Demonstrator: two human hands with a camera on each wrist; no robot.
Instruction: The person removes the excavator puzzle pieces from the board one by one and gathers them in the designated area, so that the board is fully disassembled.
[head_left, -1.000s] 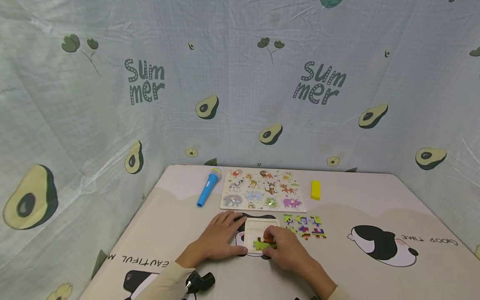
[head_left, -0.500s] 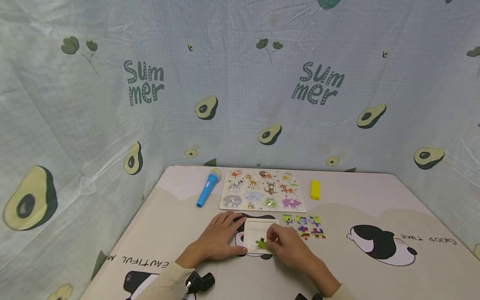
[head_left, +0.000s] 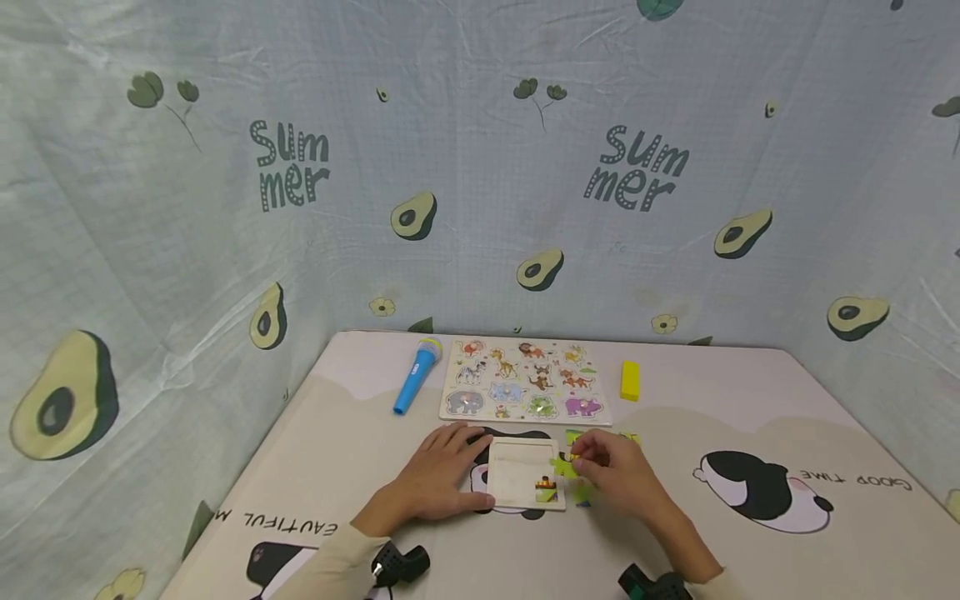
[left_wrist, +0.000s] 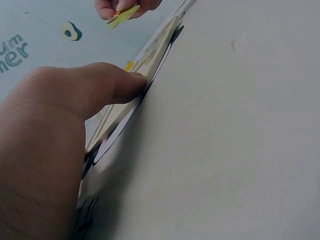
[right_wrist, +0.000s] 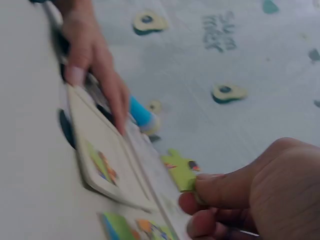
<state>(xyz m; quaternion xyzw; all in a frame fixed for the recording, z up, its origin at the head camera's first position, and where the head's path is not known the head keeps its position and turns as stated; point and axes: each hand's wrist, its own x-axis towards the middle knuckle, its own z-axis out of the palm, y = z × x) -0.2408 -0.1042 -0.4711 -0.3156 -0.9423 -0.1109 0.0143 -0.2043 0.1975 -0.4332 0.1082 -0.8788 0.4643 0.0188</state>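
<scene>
My left hand (head_left: 444, 475) lies with straight fingers along the left side of a small pale wooden puzzle tray (head_left: 517, 467), its thumb touching the near left corner. Past the tray's right edge, my right hand (head_left: 617, 471) pinches a yellow-green jigsaw piece (right_wrist: 181, 172) between thumb and fingertips, raised off the table. One multicoloured jigsaw piece (head_left: 546, 489) sits in the tray's near right corner. On the table beside the tray, a green and blue jigsaw piece (head_left: 581, 493) is partly visible. Several other loose pieces lie mostly hidden behind the right hand.
Behind the tray lies an animal peg puzzle board (head_left: 525, 379). A blue toy microphone (head_left: 415, 379) is left of that board, and a yellow block (head_left: 630, 381) is to its right. Fabric walls (head_left: 480, 167) enclose the table's back and sides.
The right hand has moved from inside the tray to beyond its right edge, now holding a yellow-green piece. A piece shows uncovered in the near right corner. The left hand stays put.
</scene>
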